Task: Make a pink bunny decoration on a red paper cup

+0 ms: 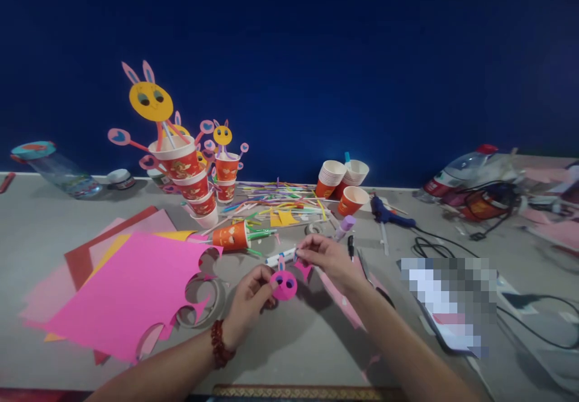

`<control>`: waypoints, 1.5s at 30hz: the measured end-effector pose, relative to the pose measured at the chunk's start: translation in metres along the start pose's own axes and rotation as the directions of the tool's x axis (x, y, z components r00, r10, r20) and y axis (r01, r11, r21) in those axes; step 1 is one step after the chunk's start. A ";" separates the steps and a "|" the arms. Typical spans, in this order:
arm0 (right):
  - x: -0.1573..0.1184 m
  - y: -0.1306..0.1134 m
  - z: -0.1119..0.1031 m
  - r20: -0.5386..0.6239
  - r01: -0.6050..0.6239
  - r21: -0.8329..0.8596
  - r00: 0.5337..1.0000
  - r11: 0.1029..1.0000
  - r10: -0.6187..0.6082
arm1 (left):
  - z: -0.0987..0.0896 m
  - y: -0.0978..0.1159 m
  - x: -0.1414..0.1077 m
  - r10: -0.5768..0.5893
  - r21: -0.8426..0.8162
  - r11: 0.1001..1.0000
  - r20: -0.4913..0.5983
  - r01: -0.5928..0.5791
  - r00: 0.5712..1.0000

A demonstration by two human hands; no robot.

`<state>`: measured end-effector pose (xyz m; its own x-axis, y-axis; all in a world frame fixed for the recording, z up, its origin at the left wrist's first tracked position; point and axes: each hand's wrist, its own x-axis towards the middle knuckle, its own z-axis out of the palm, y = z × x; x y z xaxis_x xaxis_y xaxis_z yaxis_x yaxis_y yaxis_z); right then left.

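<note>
My left hand (257, 293), with a red bead bracelet on the wrist, pinches the left edge of a round magenta paper face (284, 286) that has two purple-blue eyes. One pink ear (281, 263) with a blue centre stands on its top edge. Just above and to the right, my right hand (323, 257) has its thumb and forefinger together on a small ear piece (295, 255). A white marker (279, 258) lies behind the face, and magenta scraps (304, 269) lie under my right hand.
Magenta sheets (131, 293) and a tape roll (201, 302) lie left. Stacked red cups (185, 167) with a yellow face stand behind. Straws (280, 197), cups (353, 201), a blue glue gun (391, 213), scissors (375, 281) and a blurred-out flat object (447, 305) are farther back or right.
</note>
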<state>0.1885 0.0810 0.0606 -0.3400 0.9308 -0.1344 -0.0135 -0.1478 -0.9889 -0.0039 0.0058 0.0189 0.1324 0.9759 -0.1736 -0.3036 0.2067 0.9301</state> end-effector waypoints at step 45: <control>-0.029 0.028 0.012 -0.084 -0.023 0.181 0.996 0.983 0.038 | 0.004 -0.006 0.006 -0.025 0.067 0.997 -0.014 0.026 1.000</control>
<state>0.1869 0.0457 0.0380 -0.2598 0.9493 -0.1771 -0.1761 -0.2269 -0.9579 0.0029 0.0104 0.0137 0.1264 0.9713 -0.2017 -0.2358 0.2269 0.9449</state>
